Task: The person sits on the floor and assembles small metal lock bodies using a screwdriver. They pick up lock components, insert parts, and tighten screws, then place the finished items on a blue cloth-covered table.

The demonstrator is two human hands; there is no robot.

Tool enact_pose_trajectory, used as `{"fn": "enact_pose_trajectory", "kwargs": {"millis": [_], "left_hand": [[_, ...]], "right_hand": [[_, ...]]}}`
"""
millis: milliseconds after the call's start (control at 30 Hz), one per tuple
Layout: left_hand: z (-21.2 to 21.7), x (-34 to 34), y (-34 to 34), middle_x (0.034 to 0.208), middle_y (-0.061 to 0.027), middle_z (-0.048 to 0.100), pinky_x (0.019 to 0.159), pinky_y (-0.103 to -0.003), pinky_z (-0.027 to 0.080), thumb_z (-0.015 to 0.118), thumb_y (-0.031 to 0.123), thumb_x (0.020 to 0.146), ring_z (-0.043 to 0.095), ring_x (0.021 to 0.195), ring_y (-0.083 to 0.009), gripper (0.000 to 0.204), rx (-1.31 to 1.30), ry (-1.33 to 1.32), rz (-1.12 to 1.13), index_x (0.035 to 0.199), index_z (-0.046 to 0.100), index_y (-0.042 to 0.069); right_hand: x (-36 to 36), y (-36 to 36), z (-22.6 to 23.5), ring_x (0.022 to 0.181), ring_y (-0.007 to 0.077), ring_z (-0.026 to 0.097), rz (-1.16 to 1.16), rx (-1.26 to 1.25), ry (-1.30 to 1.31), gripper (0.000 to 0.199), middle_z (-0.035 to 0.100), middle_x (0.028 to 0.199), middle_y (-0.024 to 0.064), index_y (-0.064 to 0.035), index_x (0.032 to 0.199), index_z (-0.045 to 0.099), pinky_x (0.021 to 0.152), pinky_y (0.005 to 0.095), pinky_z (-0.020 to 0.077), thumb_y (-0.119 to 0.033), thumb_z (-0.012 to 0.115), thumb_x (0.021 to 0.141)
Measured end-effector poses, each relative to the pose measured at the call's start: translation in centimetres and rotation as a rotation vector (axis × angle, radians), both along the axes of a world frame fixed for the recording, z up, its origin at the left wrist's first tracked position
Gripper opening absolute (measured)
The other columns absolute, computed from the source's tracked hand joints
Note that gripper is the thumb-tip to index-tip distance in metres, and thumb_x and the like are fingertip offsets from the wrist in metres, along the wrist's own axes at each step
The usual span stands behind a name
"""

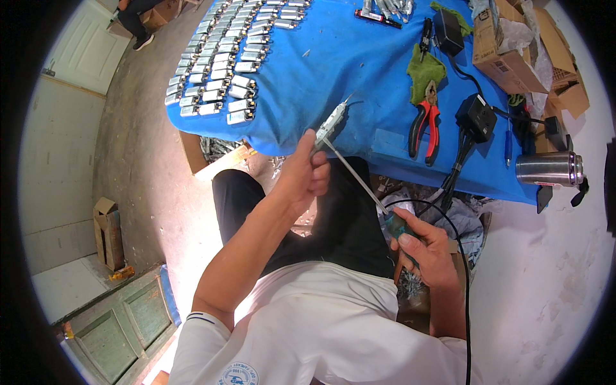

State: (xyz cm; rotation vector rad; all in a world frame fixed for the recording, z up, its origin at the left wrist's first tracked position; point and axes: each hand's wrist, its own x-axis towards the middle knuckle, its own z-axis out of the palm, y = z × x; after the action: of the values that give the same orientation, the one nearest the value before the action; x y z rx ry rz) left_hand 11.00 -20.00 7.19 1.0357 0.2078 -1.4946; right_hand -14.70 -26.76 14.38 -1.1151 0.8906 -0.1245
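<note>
Wearing a white cloth shirt point(321, 308) and black trousers point(337, 218). Letting a thin black cable point(463, 276) trail past the right forearm point(448, 314). Wrapping the right hand point(428, 247) around a dark green handle point(396, 224), closing thumb and fingers firmly on it, and angling its long, straight, thin metal shaft point(356, 174) up and leftward. Bringing the shaft's far end against or just beside a slim, pale-grey, elongated piece point(332, 120); being unable to tell which. Pinching that piece by its near end in the closed left hand point(305, 173), with most of it jutting beyond the thumb and forefinger, pointing away and rightward in front of the blue cloth. Curling the remaining left fingers toward the palm; slanting the left forearm point(247, 256) up and rightward from below. Facing a table spread with blue cloth point(308, 70); seeing red-and-black-handled pliers point(421, 122) at right, touching a crumpled green rag point(427, 70), and, farther off at left, rows of small silver metal-cased parts point(221, 58).
</note>
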Motion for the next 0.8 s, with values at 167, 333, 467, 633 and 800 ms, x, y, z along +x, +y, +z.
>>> {"fn": "enact_pose_trajectory", "kwargs": {"millis": [167,333,467,633,800], "left_hand": [[0.0,-0.1,0.0,0.049,0.0058,0.023,0.042,-0.024,0.016,0.040,0.058,0.095,0.017,0.042,-0.0077,0.052,0.008,-0.022,0.011,0.063,0.029,0.019],[-0.3,-0.2,-0.1,0.049,0.0054,0.024,0.042,-0.024,0.016,0.040,0.058,0.095,0.018,0.042,-0.0077,0.052,0.002,-0.028,0.015,0.063,0.029,0.019],[-0.1,-0.2,-0.1,0.049,0.0051,0.024,0.042,-0.024,0.016,0.040,0.059,0.095,0.018,0.042,-0.0076,0.052,0.023,-0.065,0.015,0.063,0.030,0.019],[0.0,-0.1,-0.3,0.050,0.0054,0.025,0.042,-0.023,0.016,0.041,0.059,0.094,0.018,0.042,-0.0073,0.052,0.024,-0.039,0.008,0.063,0.030,0.019],[-0.2,-0.2,-0.5,0.051,0.0057,0.024,0.042,-0.023,0.015,0.040,0.060,0.094,0.018,0.043,-0.0072,0.053,0.028,-0.047,0.019,0.064,0.029,0.019]], "right_hand": [[0.5,-0.5,1.1,0.057,0.0045,0.044,0.125,-0.280,0.135,0.044,0.057,0.074,0.0000,-0.0034,0.131,0.055,0.052,0.0210,0.0378,-0.017,0.063,0.090],[0.6,-1.5,2.0,0.055,0.0042,0.043,0.106,-0.150,0.139,0.043,0.058,0.077,0.0020,-0.0025,0.132,0.053,0.051,0.0203,0.0364,-0.015,0.061,0.091],[0.1,-1.5,1.5,0.053,0.0040,0.042,0.081,-0.017,0.059,0.044,0.059,0.080,0.0045,-0.0014,0.134,0.050,0.049,0.0194,0.0339,-0.012,0.058,0.092],[0.0,-0.6,0.4,0.050,0.0051,0.042,0.009,0.077,-0.008,0.044,0.059,0.082,0.0064,-0.0011,0.134,0.050,0.046,0.0191,0.0332,-0.010,0.057,0.091],[0.5,-0.1,0.4,0.049,0.0069,0.043,-0.082,0.233,-0.002,0.045,0.059,0.083,0.0087,-0.0020,0.134,0.050,0.043,0.0195,0.0324,-0.010,0.056,0.091]]}}
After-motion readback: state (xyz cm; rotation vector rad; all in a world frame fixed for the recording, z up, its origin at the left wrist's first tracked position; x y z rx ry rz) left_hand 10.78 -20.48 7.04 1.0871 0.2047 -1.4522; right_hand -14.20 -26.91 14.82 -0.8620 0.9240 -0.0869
